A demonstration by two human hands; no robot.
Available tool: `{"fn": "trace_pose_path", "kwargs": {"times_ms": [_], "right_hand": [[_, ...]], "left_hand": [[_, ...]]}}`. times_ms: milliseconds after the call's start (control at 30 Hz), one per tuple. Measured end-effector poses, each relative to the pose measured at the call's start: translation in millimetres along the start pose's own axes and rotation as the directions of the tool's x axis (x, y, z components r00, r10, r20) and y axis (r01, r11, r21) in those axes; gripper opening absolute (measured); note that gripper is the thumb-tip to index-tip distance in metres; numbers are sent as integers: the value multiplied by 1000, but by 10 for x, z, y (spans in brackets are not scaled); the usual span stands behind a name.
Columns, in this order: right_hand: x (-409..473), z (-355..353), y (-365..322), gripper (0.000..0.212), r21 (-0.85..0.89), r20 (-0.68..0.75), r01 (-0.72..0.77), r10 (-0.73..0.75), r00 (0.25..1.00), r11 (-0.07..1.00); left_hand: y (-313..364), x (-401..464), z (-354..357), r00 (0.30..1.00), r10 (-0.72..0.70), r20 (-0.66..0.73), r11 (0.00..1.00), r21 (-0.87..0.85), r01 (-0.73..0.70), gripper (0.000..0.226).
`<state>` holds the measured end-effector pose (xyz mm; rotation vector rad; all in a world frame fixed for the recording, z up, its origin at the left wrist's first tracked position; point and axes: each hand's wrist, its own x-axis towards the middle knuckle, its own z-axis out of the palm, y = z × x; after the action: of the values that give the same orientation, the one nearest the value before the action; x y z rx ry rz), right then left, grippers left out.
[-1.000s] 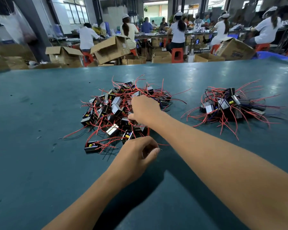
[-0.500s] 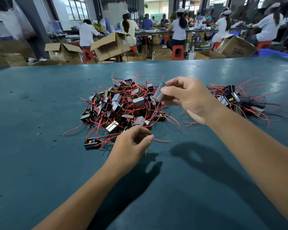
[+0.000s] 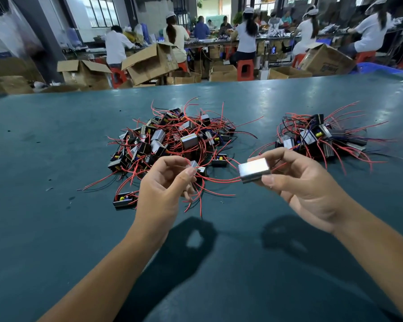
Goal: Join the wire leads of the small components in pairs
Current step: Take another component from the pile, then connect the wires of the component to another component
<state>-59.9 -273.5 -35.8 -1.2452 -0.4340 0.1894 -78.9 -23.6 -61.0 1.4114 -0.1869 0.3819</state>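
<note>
both hands now lifted clear of pile (image 3: pixel 172 138). right hand (image 3: pixel 305 182) pinches part (image 3: pixel 254 170); left hand (image 3: pixel 165 182) pinches second part (image 3: pixel 197 167), red leads (image 3: pixel 215 180) dangling between. risk: leads snag pile, slip, join wrong pair.

Factory assembly hall: workers in white caps (image 3: pixel 248 10) seated on red stools (image 3: pixel 245 69) along far benches, open cardboard cartons (image 3: pixel 149 62) on floor, heaped wired components (image 3: pixel 172 138) beyond hands.
</note>
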Motion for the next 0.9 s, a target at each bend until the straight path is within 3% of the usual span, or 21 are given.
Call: {"fn": "trace_pose_path", "kwargs": {"times_ms": [100,200,333,500,567,667,767,900], "right_hand": [[5,-45,-55,33,34,-121,11,-7,993,999],[-8,-34,-65,32,-73,-202,-38,22,979,997],[-52,34,21,32,-224,-241,-221,166,956,949],[-121,139,228,32,-327,-224,-423,366,903,845],[-148,183,305,33,-340,-196,-462,419,886,819],[-181,240,397,35,-376,-158,-481,456,876,792],[-183,240,416,36,-404,-159,-479,455,876,780],[-180,213,392,36,-458,-164,-464,441,882,758]], "left_hand": [[56,-42,16,996,75,52,995,57,-78,20],[132,-95,39,985,163,58,975,140,-170,18],[218,-96,40,971,234,51,922,306,-239,16],[273,-100,13,961,227,160,862,427,-275,13],[276,-108,4,940,168,296,827,476,-298,14],[196,-128,6,846,-120,519,694,653,-303,20],[93,-165,26,749,-375,546,666,720,-192,21],[80,-171,18,692,-500,521,746,665,38,12]]}}
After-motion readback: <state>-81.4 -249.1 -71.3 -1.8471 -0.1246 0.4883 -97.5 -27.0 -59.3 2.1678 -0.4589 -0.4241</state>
